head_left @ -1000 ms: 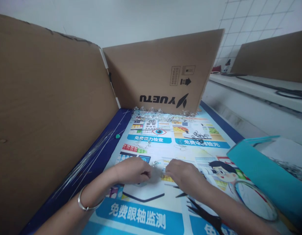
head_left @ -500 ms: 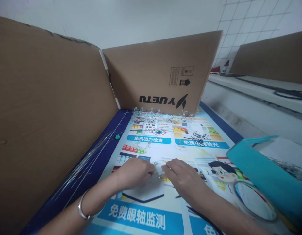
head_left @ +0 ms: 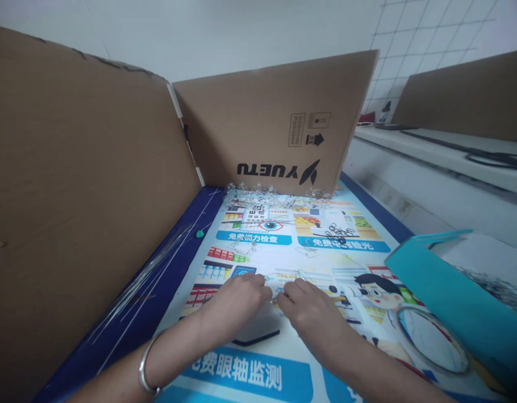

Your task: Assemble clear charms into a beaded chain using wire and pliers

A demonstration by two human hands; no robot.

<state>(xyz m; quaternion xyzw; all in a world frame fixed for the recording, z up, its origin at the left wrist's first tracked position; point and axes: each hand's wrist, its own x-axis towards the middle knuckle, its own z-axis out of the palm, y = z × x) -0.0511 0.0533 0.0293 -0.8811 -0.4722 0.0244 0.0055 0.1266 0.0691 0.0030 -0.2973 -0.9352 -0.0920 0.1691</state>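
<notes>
- Left hand (head_left: pixel 247 294) and right hand (head_left: pixel 306 308): bare, backs uppermost, fingers curled, fingertips facing across a narrow gap. The knuckles conceal the finger pads, so whether either is clamped on anything cannot be told.
- Small, clear, glinting wire piece (head_left: pixel 273 300): between the two sets of fingertips; mostly hidden, outline blurred.
- Thin silvery wire loop (head_left: pixel 299 275): just beyond the right hand, partly covered by it.
- Plain silver metal bangle (head_left: pixel 143 366): around the left wrist; both forearms are cut off below.
- Worktop (head_left: pixel 380 210): dark blue at its margins, overlaid by a blue-and-white printed sheet (head_left: pixel 262 256); the left forearm hides part of the nearest lettering.
- Tangled heap of clear and silvery wire pieces (head_left: pixel 279 198): along the foot of a brown cardboard panel with inverted black lettering (head_left: pixel 258 129); single pieces cannot be separated by eye.
- Cluster of small black rings (head_left: pixel 340 232): on the sheet, nearer than the heap.
- Straight silvery wires (head_left: pixel 145 268): on the left margin, beside a plain brown cardboard panel (head_left: pixel 82 168); a small green lump (head_left: pixel 200 234) lies near their far ends.
- Open turquoise box (head_left: pixel 435 285): cut by the right edge; its fine, dark, wiry contents (head_left: pixel 499 288) are indistinct.
- Pale ring-shaped roll (head_left: pixel 460 366): between the box and the right forearm.
</notes>
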